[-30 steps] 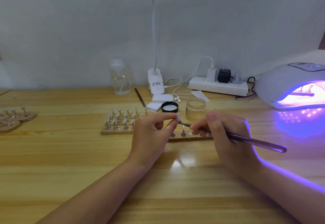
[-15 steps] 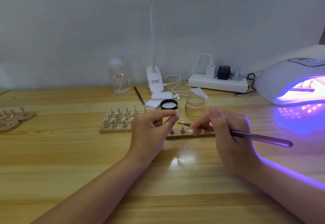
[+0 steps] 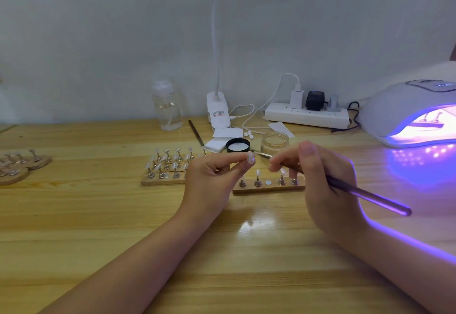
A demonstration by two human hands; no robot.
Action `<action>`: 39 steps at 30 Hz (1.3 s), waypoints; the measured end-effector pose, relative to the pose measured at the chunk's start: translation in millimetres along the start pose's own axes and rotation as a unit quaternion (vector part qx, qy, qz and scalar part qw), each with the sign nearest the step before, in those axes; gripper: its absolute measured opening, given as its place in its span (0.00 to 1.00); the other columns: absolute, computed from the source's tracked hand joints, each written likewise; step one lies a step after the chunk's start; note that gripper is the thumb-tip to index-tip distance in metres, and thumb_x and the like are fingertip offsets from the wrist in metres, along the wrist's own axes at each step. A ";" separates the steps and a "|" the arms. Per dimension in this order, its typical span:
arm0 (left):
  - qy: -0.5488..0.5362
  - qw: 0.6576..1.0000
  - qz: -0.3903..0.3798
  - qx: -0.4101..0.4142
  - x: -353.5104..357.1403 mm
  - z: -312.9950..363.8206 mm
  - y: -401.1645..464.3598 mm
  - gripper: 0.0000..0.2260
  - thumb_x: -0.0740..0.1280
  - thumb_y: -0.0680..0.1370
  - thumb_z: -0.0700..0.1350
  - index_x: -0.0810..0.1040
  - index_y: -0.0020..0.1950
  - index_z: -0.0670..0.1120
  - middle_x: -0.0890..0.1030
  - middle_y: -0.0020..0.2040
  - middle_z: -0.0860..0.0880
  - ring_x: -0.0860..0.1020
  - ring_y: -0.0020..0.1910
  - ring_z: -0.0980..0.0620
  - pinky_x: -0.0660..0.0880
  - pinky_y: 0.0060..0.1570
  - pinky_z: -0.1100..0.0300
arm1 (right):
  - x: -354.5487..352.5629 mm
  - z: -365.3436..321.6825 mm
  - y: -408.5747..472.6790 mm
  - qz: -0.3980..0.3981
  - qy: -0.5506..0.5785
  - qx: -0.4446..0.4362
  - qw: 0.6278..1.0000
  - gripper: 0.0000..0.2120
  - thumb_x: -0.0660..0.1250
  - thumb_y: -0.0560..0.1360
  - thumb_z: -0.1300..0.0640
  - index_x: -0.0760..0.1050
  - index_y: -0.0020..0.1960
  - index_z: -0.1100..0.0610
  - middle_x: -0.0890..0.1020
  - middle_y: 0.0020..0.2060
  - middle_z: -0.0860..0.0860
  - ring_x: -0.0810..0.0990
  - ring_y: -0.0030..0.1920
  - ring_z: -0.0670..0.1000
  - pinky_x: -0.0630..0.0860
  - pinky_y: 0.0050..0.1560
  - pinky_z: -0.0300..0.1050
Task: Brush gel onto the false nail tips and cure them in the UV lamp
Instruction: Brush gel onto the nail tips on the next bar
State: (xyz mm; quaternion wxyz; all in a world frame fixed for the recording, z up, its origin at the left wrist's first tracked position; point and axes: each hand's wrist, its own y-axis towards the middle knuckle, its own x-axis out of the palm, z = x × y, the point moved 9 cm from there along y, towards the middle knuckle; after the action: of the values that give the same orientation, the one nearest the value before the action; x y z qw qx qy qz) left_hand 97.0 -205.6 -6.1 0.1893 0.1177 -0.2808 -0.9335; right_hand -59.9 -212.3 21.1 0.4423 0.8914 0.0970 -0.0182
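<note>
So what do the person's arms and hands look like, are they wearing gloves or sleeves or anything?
Nothing worn that I can see. The left hand and right hand are bare, with no gloves, rings, watch or bracelets in view. Both forearms are bare too, no sleeves reaching into the picture. The fingernails look short and plain. Violet light edges the right forearm.

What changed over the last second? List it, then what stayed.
The brush tip drew back from the nail tip, up toward the jar. The left hand keeps its grip on the nail tip, the right hand on the brush. Lamp still lit.
</note>
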 end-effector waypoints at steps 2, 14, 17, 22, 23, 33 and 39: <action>-0.014 1.000 0.000 -0.009 0.0 -1.8 1.1 0.07 0.71 0.64 0.47 0.83 0.36 0.61 0.63 0.24 0.47 0.65 0.31 0.50 0.75 0.42 0.60 | -0.1 3.3 0.4 0.001 -0.019 0.016 1.000 0.17 0.51 0.77 0.53 0.77 0.40 0.51 0.81 0.34 0.48 0.78 0.37 0.39 0.70 0.41 0.29; -0.040 0.999 0.005 -0.025 0.3 -0.2 0.2 0.12 0.71 0.64 0.42 0.82 0.47 0.46 0.64 0.22 0.52 0.67 0.31 0.53 0.73 0.40 0.73 | 1.8 4.5 -0.2 0.001 -0.002 0.029 1.000 0.16 0.51 0.78 0.53 0.77 0.40 0.51 0.80 0.33 0.46 0.77 0.35 0.38 0.69 0.39 0.27; -0.031 0.999 0.000 -0.024 1.0 1.2 0.3 0.10 0.71 0.65 0.42 0.82 0.45 0.47 0.65 0.24 0.48 0.68 0.31 0.53 0.74 0.41 0.72 | 4.0 9.7 -1.5 -0.005 0.012 0.051 0.999 0.18 0.52 0.77 0.50 0.78 0.38 0.52 0.80 0.31 0.46 0.78 0.34 0.40 0.69 0.38 0.29; -0.036 0.999 -0.002 -0.030 1.1 -0.3 0.1 0.11 0.71 0.66 0.40 0.82 0.47 0.45 0.65 0.22 0.51 0.69 0.32 0.53 0.73 0.41 0.74 | 0.6 9.1 -3.4 0.008 0.039 0.049 0.998 0.21 0.51 0.77 0.50 0.78 0.34 0.54 0.79 0.26 0.49 0.77 0.29 0.42 0.69 0.35 0.31; -0.038 0.999 -0.004 -0.028 1.4 0.4 0.1 0.11 0.71 0.65 0.41 0.81 0.47 0.45 0.66 0.22 0.49 0.69 0.32 0.53 0.73 0.42 0.73 | -0.5 8.6 -2.9 0.012 0.040 0.047 0.998 0.20 0.51 0.77 0.50 0.78 0.35 0.53 0.79 0.27 0.48 0.76 0.30 0.42 0.69 0.35 0.32; -0.040 0.998 0.009 -0.039 -0.1 -1.7 0.6 0.08 0.72 0.66 0.39 0.83 0.44 0.46 0.65 0.23 0.50 0.67 0.31 0.55 0.73 0.39 0.74 | 3.5 12.6 -5.1 0.000 0.056 0.067 0.996 0.22 0.52 0.76 0.49 0.78 0.33 0.55 0.79 0.25 0.49 0.76 0.28 0.41 0.69 0.34 0.29; -0.037 0.999 -0.002 -0.033 0.3 0.7 0.0 0.08 0.71 0.65 0.43 0.83 0.43 0.48 0.64 0.24 0.47 0.67 0.31 0.53 0.73 0.40 0.73 | 2.2 10.9 -2.5 0.002 0.025 0.050 0.998 0.18 0.51 0.77 0.50 0.78 0.39 0.51 0.80 0.30 0.49 0.75 0.31 0.42 0.70 0.36 0.33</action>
State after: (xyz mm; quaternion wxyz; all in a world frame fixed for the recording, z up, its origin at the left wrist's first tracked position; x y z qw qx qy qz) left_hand 96.5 -205.4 -5.6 0.1811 0.0776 -0.2567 -0.9462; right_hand -57.7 -219.1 12.3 0.3945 0.9128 0.1054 0.0004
